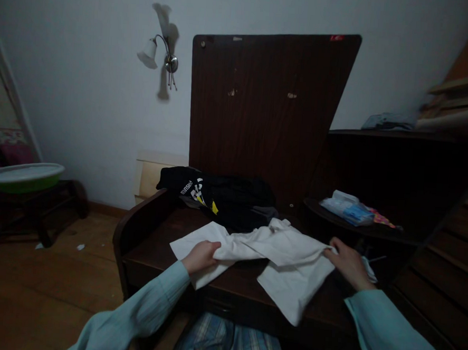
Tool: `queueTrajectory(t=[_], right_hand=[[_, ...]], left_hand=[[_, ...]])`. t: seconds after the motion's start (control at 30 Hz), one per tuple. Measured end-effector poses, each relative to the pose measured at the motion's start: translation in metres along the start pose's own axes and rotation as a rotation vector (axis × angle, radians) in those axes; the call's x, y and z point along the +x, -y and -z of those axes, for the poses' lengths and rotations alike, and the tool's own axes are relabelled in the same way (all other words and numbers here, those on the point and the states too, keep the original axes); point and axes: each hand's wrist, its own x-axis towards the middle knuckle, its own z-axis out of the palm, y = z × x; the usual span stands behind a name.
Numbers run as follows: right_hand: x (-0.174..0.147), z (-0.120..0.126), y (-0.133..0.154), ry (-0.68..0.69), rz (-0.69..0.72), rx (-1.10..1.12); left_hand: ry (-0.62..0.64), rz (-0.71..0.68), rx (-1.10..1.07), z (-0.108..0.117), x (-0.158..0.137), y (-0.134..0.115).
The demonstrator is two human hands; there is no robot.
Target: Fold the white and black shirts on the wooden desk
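Note:
A white cloth garment [293, 247] lies bunched across the dark wooden desk [158, 244], one corner hanging over the front edge. Its exact kind is unclear from the folds. My left hand [202, 256] is closed on the garment's left part, thumb on top. At the other side, my right hand [349, 262] pinches its right edge and lifts it slightly. Just behind the white garment sits a black garment [232, 196] with white lettering and a yellow patch.
An upright dark board [262, 108] stands behind the desk. Plastic packets [346, 207] rest on a corner shelf [404, 235] at right. A wall lamp [170, 63] hangs above left. Further left, a green basin [23, 178] sits on a low stool [37, 205].

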Motion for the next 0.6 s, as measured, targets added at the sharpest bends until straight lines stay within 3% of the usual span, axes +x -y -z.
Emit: queueTrajectory(t=[0.17, 0.3, 0.4, 0.5, 0.6], right_hand=[[0.009, 0.045, -0.037, 0.009, -0.010, -0.069], [0.019, 0.072, -0.038, 0.060, 0.038, 0.023], [0.029, 0.091, -0.036, 0.039, 0.019, 0.063], [0.035, 0.115, -0.032, -0.056, -0.037, 0.179], [0.038, 0.136, -0.020, -0.231, -0.095, 0.378]], left_hand=[[-0.068, 0.032, -0.203, 0.018, 0.004, 0.035], [-0.148, 0.232, -0.477, 0.028, 0.015, 0.047], [-0.223, 0.261, -0.643, 0.051, 0.020, 0.037], [-0.144, 0.151, -0.776, 0.094, 0.019, 0.017], [-0.279, 0.134, -0.841, 0.135, 0.021, -0.002]])
